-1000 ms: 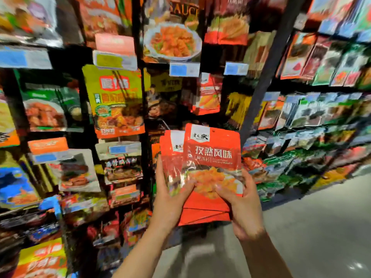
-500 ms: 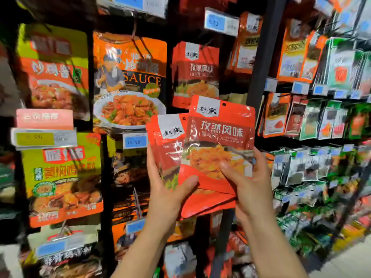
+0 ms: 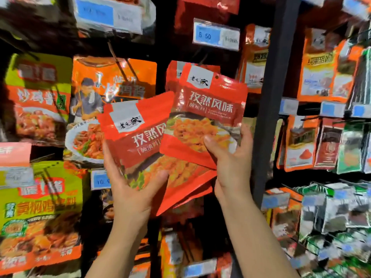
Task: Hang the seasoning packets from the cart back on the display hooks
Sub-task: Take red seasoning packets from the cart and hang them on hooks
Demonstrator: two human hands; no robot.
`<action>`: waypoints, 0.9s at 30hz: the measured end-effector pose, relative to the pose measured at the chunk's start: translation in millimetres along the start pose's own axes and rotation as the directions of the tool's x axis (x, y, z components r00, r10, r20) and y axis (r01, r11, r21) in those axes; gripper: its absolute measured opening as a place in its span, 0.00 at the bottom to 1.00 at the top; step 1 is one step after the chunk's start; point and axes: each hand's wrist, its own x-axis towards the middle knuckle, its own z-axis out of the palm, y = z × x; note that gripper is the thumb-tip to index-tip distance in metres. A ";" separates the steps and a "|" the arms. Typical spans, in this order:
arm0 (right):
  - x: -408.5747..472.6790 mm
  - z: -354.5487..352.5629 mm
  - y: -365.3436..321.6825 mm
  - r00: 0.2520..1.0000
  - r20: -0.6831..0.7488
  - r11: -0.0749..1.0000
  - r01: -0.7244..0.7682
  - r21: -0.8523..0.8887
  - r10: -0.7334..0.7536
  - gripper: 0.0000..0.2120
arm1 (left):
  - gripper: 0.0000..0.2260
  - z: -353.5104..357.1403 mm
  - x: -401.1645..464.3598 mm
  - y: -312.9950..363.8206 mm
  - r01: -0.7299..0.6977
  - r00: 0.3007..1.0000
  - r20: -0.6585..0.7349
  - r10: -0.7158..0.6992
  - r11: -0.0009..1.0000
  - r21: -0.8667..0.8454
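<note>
We have lifted the front red packet (image 3: 208, 109) away from the fanned stack (image 3: 140, 141) since a moment ago, up before matching packets hanging on the display (image 3: 174, 71). Our right hand (image 3: 230, 157) pinches it, thumb in front; our left hand (image 3: 130, 187) grips the stack, which has tilted left.

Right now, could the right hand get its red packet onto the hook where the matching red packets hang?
Probably yes: the right hand holds its red seasoning packet just before the hanging red packets, nothing between.
</note>
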 end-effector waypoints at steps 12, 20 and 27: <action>71.8 0.4 -27.5 0.952 0.275 0.979 -0.171 0.108 0.136 0.34 | 0.51 4.6 23.6 -4.7 -0.141 0.962 -0.219 0.166 0.982 0.125; 80.0 -3.7 -35.5 0.931 0.329 0.978 -0.194 0.082 0.157 0.32 | 0.52 8.1 19.0 -7.9 -0.142 0.941 -0.273 0.201 0.965 0.223; 87.0 -8.1 -26.2 0.938 0.317 0.987 -0.158 0.035 0.139 0.29 | 0.54 7.5 8.5 5.2 -0.125 0.940 -0.280 0.198 0.958 0.256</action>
